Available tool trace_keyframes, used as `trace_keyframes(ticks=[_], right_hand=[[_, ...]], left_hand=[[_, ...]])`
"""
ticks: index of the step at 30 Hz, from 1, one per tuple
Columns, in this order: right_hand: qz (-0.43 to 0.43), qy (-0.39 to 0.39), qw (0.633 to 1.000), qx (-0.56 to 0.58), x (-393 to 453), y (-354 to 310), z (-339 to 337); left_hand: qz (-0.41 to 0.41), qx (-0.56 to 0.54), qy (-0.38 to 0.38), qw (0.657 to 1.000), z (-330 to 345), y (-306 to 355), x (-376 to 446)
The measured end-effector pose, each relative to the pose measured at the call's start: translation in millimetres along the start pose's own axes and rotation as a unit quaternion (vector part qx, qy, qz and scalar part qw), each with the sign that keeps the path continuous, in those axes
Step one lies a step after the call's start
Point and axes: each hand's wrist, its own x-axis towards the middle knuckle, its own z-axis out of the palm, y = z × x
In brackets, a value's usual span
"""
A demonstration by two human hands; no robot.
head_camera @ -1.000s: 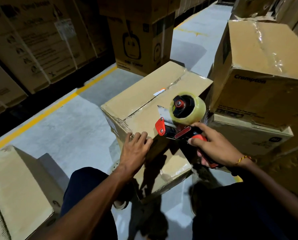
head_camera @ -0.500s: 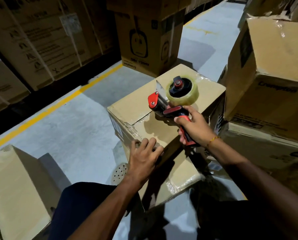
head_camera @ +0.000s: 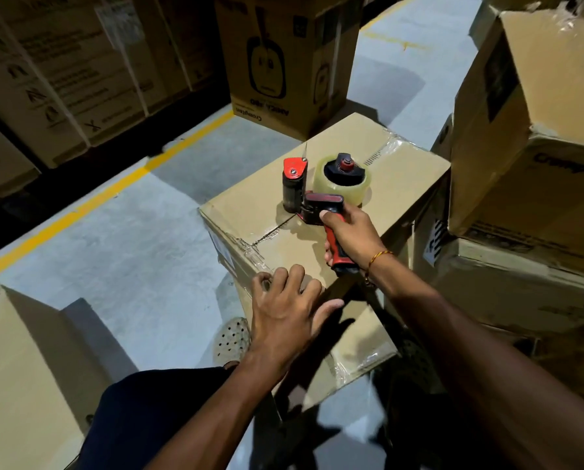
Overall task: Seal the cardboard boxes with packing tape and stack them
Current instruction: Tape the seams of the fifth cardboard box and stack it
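A brown cardboard box [head_camera: 256, 205] stands in front of me on the floor, its top flaps meeting in a centre seam with clear tape at the near-left corner. My right hand [head_camera: 350, 234] grips the red handle of a tape dispenser [head_camera: 317, 188], whose clear tape roll and roller rest on the box top at the seam. My left hand [head_camera: 290, 313] lies flat on the near edge of the box top, fingers spread, holding nothing.
Stacked taped boxes [head_camera: 534, 137] rise close on the right. Another brown box [head_camera: 19, 361] stands at lower left. A printed carton [head_camera: 283, 62] is behind the work box, with a wall of cartons [head_camera: 63, 69] at left beyond a yellow floor line [head_camera: 107, 195].
My right hand has carried the dispenser from the box's near right side up onto the top and lowered it to the seam. My left hand has stayed on the near edge.
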Motion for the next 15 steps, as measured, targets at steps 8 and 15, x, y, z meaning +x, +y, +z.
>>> trace_keyframes(ticks=[8, 15], right_hand=[[-0.212, 0.166, 0.893, -0.36, -34, -2, -29], [-0.316, -0.064, 0.843, -0.431, -108, 20, -6]], left_hand=[[-0.242, -0.256, -0.003, 0.936, -22, -27, -10], [-0.572, -0.56, -0.167, 0.576, -35, -33, -14]])
